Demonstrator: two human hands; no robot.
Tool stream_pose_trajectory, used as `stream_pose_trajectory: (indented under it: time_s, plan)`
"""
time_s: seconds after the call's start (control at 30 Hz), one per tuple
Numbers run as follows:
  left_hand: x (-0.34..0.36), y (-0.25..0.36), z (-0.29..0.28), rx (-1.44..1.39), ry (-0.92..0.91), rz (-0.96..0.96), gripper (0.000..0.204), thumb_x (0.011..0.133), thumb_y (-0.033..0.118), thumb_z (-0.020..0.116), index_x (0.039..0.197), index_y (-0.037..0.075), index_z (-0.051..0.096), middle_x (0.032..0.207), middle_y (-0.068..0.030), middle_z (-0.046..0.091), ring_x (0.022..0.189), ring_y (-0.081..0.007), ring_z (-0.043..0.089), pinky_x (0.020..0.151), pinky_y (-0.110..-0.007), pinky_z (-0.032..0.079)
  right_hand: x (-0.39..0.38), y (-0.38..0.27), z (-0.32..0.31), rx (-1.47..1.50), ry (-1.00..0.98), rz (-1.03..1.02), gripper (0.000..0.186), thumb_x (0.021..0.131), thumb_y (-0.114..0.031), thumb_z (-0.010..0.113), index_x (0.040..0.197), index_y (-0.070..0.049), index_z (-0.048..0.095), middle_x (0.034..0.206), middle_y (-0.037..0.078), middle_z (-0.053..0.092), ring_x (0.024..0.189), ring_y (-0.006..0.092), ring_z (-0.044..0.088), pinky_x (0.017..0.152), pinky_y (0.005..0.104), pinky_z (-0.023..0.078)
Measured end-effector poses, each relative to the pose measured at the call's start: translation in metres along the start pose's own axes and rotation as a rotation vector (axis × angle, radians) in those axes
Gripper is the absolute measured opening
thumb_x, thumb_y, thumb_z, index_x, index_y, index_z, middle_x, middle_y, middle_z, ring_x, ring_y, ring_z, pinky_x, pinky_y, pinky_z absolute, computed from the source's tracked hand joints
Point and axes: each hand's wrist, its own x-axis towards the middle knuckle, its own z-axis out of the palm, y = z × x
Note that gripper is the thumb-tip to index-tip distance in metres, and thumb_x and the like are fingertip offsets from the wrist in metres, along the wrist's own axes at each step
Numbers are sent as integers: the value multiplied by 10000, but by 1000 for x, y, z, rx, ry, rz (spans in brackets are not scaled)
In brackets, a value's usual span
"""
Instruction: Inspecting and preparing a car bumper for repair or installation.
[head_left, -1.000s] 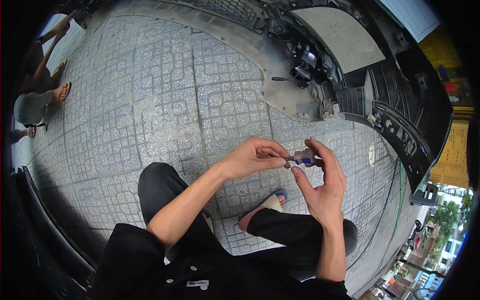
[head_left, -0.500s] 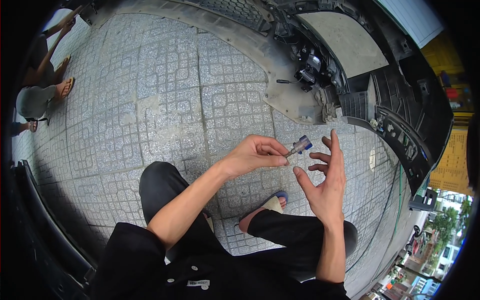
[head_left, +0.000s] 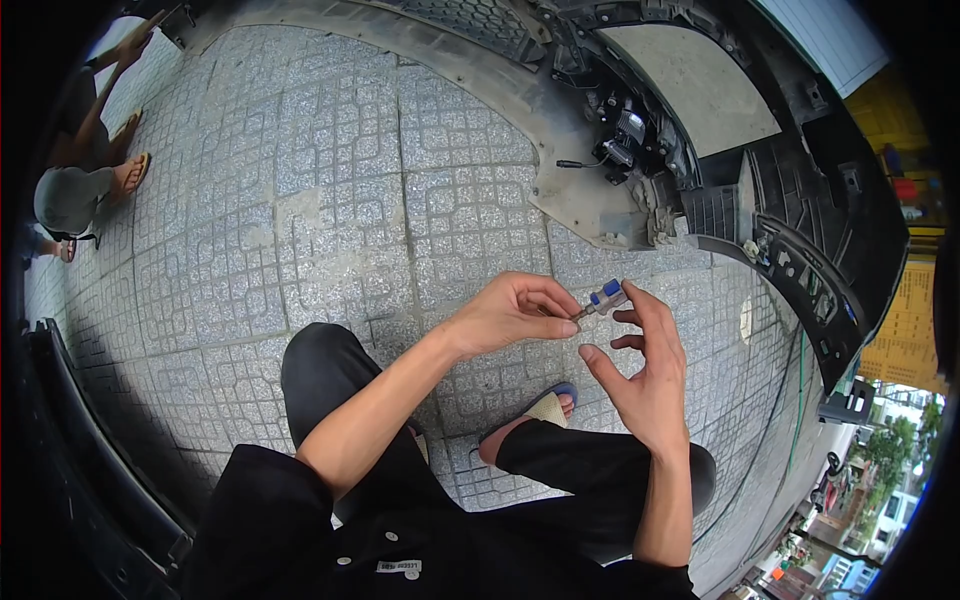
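Observation:
My left hand (head_left: 497,318) is closed, with thumb and fingertips pinching the thin metal stem of a small fitting (head_left: 606,297). Its head, grey with bright blue parts, points up and to the right; its exact kind is not clear. Beside it is my right hand (head_left: 652,385), thumb and fingers apart and gripping nothing. The right index fingertip reaches the head's right end, perhaps touching it. Both hands are held above the paved ground in front of my knees.
A large black car bumper (head_left: 790,190) with a lamp unit (head_left: 625,140) lies at the upper right. Grey patterned paving (head_left: 330,200) stretches ahead. A green hose (head_left: 797,410) runs along the right. At the far left another person crouches in sandals (head_left: 131,175).
The fitting has turned in my left fingers, so its blue part now faces up and away. My right fingers have curled in toward its head.

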Motion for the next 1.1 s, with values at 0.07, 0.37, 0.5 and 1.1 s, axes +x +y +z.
stream_pose_trajectory:
  time_s: [0.07, 0.37, 0.5, 1.1]
  plan:
    - [0, 0, 1, -5, -7, 5, 208, 858, 43, 735, 1055, 20, 672, 959, -38, 702, 898, -88, 653, 817, -241, 527, 0, 1, 0, -5, 4, -3, 695, 746, -75, 796, 1368, -30, 491, 1284, 159, 535, 1031, 251, 597, 758, 333, 539]
    - [0, -2, -1, -4, 6, -7, 215, 890, 63, 703, 1093, 4, 668, 996, -72, 712, 957, -120, 666, 861, -262, 528, -2, 1, 0, -5, -7, -8, 723, 749, -92, 802, 1386, -24, 468, 1290, 167, 524, 1046, 261, 594, 764, 338, 539]
    - [-1, -3, -1, 26, -11, 8, 225, 929, 94, 662, 1130, -6, 662, 1019, -98, 715, 974, -140, 670, 879, -279, 525, -2, -1, 1, -6, -5, 1, 720, 751, -89, 798, 1387, -22, 468, 1288, 169, 525, 1048, 263, 594, 767, 340, 541]
    - [-2, -3, -2, 20, -39, -9, 190, 923, 106, 675, 1084, 4, 662, 983, -51, 699, 930, -105, 648, 855, -252, 512, -2, -2, 1, -27, 6, 3, 668, 748, -94, 797, 1350, -21, 516, 1287, 154, 532, 1051, 262, 597, 779, 338, 543]
